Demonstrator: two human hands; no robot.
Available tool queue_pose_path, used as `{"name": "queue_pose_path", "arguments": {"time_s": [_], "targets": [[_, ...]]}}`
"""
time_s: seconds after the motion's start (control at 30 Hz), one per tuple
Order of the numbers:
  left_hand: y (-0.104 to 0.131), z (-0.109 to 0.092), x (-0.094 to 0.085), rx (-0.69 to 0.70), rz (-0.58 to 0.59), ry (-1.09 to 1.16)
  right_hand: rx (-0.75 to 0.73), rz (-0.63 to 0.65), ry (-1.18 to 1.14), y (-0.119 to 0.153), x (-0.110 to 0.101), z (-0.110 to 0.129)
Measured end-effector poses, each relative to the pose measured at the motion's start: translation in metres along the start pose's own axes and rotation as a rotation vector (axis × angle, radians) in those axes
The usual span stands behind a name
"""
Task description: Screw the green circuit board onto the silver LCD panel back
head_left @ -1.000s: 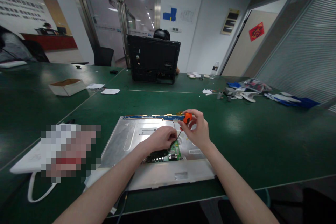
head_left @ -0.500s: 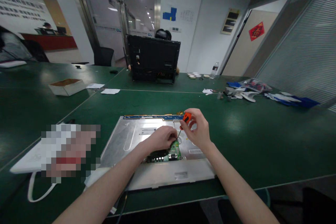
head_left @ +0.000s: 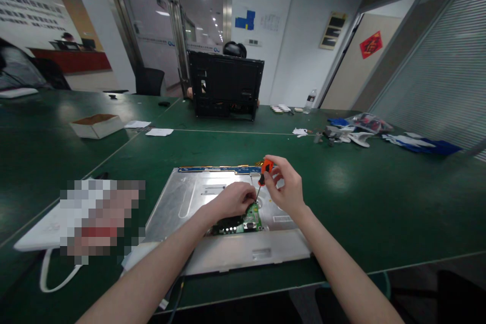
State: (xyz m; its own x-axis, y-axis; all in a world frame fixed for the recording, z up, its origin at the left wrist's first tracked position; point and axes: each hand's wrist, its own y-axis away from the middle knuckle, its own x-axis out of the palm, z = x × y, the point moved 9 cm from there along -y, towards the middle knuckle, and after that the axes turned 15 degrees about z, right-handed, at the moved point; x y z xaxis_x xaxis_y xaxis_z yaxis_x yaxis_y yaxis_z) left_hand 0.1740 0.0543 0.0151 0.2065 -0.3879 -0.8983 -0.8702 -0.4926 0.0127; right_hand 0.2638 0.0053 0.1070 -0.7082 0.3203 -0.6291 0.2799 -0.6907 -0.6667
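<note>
A screwdriver point(head_left: 266, 168) with an orange and black handle is pinched in the fingers of my right hand point(head_left: 285, 185). Its thin shaft slants down to the upper corner of a green circuit board point(head_left: 251, 218). My left hand point(head_left: 237, 198) is closed at that same corner, its fingertips beside the screwdriver's tip; whatever they pinch is hidden. The board sits on the silver metal back of a display panel point(head_left: 170, 212), which lies flat on the table. A blue circuit strip point(head_left: 212, 169) runs along the panel's far edge.
Across the green table point(head_left: 364, 202), a person holds up a black monitor casing point(head_left: 228, 83). A white box point(head_left: 97, 125) stands at the far left. Nearer lies a white bag point(head_left: 41, 230), partly pixelated. Plastic bags point(head_left: 366, 122) and a bottle point(head_left: 310, 101) are at the right back.
The screwdriver handle has turned and stands more upright in my right fingers. My left hand stays in place. Across the table, the black casing has shifted slightly right.
</note>
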Motion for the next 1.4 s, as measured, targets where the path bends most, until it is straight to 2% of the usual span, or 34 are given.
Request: {"name": "queue_pose_path", "arguments": {"time_s": [0.37,0.77,1.1,1.4], "targets": [[0.0,0.001,0.0,-0.003,-0.013,-0.004,0.044,-0.038,-0.062,0.004,0.003,-0.012],[0.0,0.0,-0.001,0.011,-0.017,0.0,-0.01,0.021,-0.01,-0.001,0.003,-0.001],[0.001,-0.001,-0.001,0.005,-0.006,-0.002,0.009,-0.013,-0.028,0.001,0.003,-0.007],[0.0,0.0,0.0,0.026,-0.013,-0.005,-0.025,0.016,0.016,-0.001,0.003,-0.001]]}}
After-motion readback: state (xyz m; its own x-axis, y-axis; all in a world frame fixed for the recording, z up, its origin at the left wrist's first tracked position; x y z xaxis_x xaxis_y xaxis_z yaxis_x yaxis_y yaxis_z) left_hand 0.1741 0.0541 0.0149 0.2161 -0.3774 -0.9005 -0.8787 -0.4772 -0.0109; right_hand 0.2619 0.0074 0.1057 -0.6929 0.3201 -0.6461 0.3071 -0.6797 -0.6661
